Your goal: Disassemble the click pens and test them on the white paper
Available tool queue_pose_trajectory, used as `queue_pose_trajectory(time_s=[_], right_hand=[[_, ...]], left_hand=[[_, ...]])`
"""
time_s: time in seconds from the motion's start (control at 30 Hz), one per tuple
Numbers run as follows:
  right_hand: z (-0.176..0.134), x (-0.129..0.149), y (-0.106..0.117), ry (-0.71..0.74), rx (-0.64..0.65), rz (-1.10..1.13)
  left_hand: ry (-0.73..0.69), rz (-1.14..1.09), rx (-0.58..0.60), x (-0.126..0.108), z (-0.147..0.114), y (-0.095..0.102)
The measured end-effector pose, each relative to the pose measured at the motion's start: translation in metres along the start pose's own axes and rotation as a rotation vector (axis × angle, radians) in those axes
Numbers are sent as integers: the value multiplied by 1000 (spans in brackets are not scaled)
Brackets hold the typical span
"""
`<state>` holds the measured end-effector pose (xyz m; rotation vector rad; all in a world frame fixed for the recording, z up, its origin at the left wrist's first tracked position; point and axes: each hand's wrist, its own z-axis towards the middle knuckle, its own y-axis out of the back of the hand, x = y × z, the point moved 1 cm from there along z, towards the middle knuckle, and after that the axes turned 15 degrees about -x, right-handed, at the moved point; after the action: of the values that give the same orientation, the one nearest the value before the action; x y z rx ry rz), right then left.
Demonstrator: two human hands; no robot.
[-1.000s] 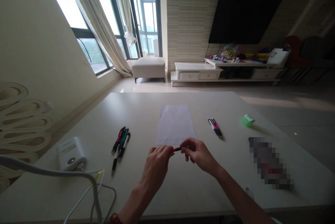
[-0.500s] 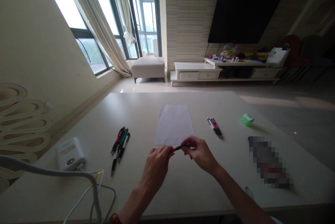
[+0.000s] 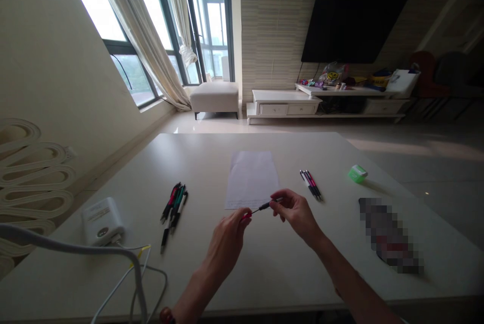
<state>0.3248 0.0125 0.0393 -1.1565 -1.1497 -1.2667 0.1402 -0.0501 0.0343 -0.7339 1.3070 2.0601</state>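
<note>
Near side of paper sheet (image 3: 251, 177): left hand (image 3: 227, 235) grips pink pen barrel (image 3: 247, 216), right hand (image 3: 297, 211) pinches dark grip section (image 3: 264, 206) (thin rod (image 3: 255, 211) between).

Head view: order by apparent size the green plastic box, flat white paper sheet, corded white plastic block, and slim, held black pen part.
Paper sheet
White block
Green box
Pen part, partly covered by right hand

Bench (image 3: 196, 162): 1. Paper sheet (image 3: 252, 177): 1. Held pen (image 3: 264, 206): 1. Right-side pens (image 3: 311, 185): 3. Left-side pens (image 3: 175, 205): several, overlapping, exact count unclear. Green box (image 3: 357, 174): 1. White power block (image 3: 101, 220): 1. Pixelated item (image 3: 391, 235): 1. Television (image 3: 353, 26): 1.
</note>
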Motion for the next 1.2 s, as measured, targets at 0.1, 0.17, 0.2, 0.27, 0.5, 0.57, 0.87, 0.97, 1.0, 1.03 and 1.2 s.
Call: queue_pose_trajectory(time_s=[0.1,0.17,0.2,0.27,0.5,0.57,0.87,0.97,1.0,1.03,1.2], right_hand=[[-2,3,0,21,-14,37],[-4,4,-2,33,-12,32],[-5,4,-4,38,-9,24],[-7,5,-6,46,4,13],[1,12,8,75,-226,160],[6,8,14,32,-278,174],[0,-57,14,-194,12,-374],[0,-64,10,-161,-2,-445],[2,-63,9,-129,-30,-468],[3,-61,9,-91,-57,-492],[-15,-42,10,128,-99,-640]], left_hand=[[101,-235,37,-1,-3,-7],[181,-384,65,-5,-5,-14],[223,-442,81,-6,-6,-17],[301,-520,105,-10,-8,-23],[414,-585,110,-14,-16,-33],[436,-591,101,-15,-18,-34],[525,-624,30,-11,-21,-37],[538,-601,-4,-7,-25,-40],[542,-585,-32,-7,-28,-42],[544,-562,-67,-6,-31,-43],[519,-470,-206,-3,-43,-46]])
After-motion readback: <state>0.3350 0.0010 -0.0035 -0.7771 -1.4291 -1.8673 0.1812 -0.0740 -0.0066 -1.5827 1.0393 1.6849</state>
